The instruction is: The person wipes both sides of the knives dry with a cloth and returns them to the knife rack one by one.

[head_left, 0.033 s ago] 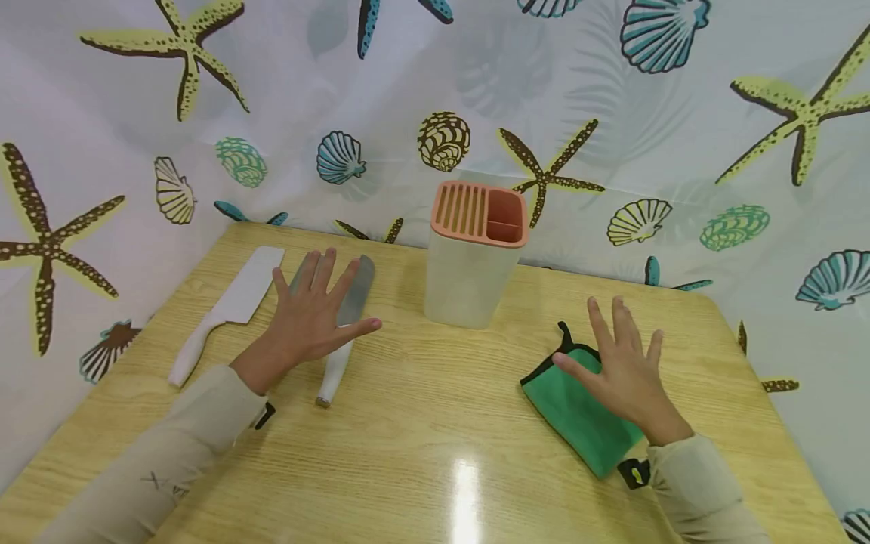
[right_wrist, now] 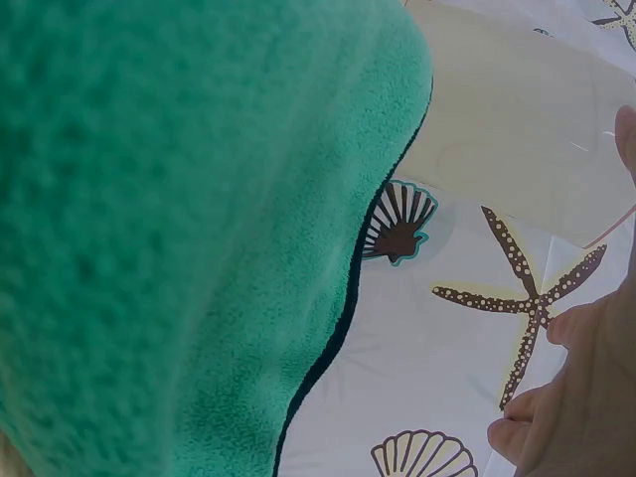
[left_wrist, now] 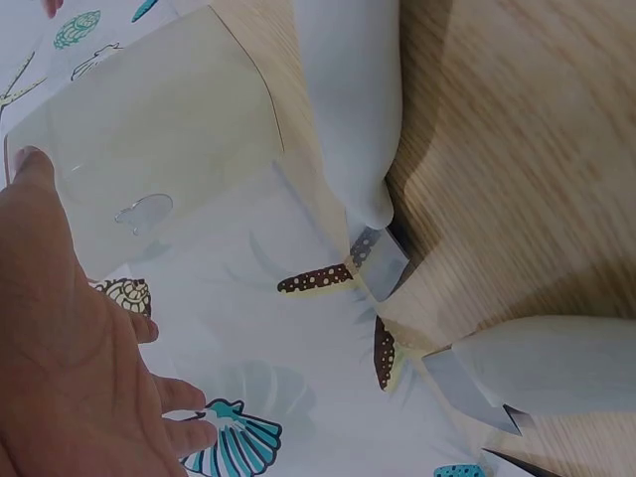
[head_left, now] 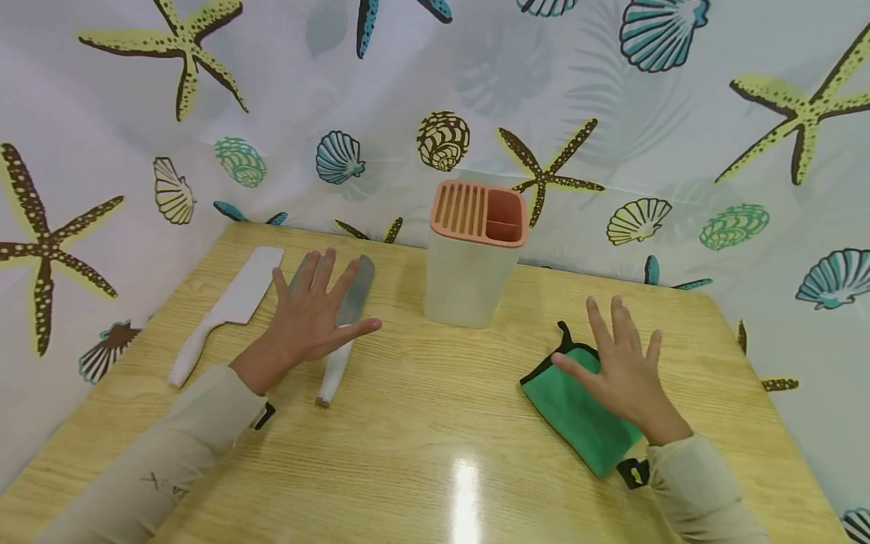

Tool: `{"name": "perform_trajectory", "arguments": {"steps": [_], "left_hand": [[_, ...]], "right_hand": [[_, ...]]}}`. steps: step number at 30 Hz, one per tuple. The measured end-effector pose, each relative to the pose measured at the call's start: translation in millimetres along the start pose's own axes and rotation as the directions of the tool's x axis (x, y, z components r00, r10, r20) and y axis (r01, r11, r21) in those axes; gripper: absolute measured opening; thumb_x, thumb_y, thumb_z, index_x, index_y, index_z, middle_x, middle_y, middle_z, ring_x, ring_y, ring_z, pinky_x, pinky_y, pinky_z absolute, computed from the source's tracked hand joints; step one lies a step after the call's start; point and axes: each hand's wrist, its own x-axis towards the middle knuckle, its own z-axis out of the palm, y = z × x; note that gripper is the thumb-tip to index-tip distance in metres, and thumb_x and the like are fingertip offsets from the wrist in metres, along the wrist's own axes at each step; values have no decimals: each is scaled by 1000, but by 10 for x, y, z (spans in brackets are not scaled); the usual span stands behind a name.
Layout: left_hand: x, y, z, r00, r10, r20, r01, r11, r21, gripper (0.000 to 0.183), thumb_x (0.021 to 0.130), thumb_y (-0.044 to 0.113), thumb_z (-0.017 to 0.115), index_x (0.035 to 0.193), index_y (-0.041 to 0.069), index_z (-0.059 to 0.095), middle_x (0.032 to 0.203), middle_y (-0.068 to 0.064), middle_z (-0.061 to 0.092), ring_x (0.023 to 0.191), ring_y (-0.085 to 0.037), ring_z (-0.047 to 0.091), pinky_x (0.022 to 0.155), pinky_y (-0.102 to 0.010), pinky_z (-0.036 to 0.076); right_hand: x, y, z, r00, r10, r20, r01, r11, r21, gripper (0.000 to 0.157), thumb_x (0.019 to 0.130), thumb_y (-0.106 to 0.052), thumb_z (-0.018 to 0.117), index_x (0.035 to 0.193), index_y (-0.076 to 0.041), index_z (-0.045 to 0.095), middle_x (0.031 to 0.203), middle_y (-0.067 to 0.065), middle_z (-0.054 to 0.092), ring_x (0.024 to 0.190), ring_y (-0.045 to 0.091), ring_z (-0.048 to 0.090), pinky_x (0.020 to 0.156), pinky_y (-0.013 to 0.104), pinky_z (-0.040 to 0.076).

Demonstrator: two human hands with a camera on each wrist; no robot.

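While green cloth (head_left: 578,415) lies on table (head_left: 408,453) below right hand (head_left: 624,378), grey-bladed knife (head_left: 355,298) lies below left hand (head_left: 306,317) — both hands spread, gripping nothing. White cleaver (head_left: 241,296) left of knife; slotted holder (head_left: 469,283) upright farther back — patterned curtain (head_left: 285,75) behind.

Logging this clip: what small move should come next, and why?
Perhaps lower the left hand to the knife handle below its thumb in the head view: that hand is spread, holding nothing, and the handle lies ungripped on the table.
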Motion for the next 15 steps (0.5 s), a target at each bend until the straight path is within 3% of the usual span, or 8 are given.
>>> {"name": "perform_trajectory", "arguments": {"steps": [7, 11, 13, 15], "left_hand": [[-12, 13, 16, 1000, 9, -26, -9, 1000, 11, 97, 89, 77, 46, 161, 20, 15, 166, -23, 12, 154, -45, 10, 112, -80, 6], [-94, 53, 41, 999, 2, -47, 1, 998, 66, 87, 92, 64, 56, 154, 7, 34, 152, -27, 39, 141, -46, 36, 109, -72, 30], [-148, 78, 55, 1000, -16, -27, 19, 993, 114, 79, 92, 60, 60, 142, 1, 48, 134, -26, 55, 123, -45, 54, 98, -63, 45], [-194, 106, 69, 998, -52, 30, 47, 990, 135, 67, 92, 57, 62, 126, -1, 60, 112, -21, 66, 98, -41, 64, 83, -55, 54]], "right_hand": [[-38, -8, 2, 1000, 8, -3, -8, 1000, -6, 99, 93, -65, 54, 161, -23, -5, 167, 23, -10, 153, 49, -1, 109, 80, -12], [-111, -14, -16, 1000, 6, 6, -6, 1000, -12, 98, 93, -62, 57, 162, -19, 2, 166, 28, -1, 150, 55, 8, 110, 81, -4], [-151, -14, -25, 1000, -3, 19, 4, 1000, -30, 96, 92, -60, 60, 161, -14, 13, 164, 32, 9, 146, 58, 17, 110, 81, 5], [-189, -13, -24, 999, -9, 48, 12, 998, -56, 93, 91, -60, 62, 158, -8, 24, 161, 34, 18, 141, 60, 26, 110, 79, 17]]}}
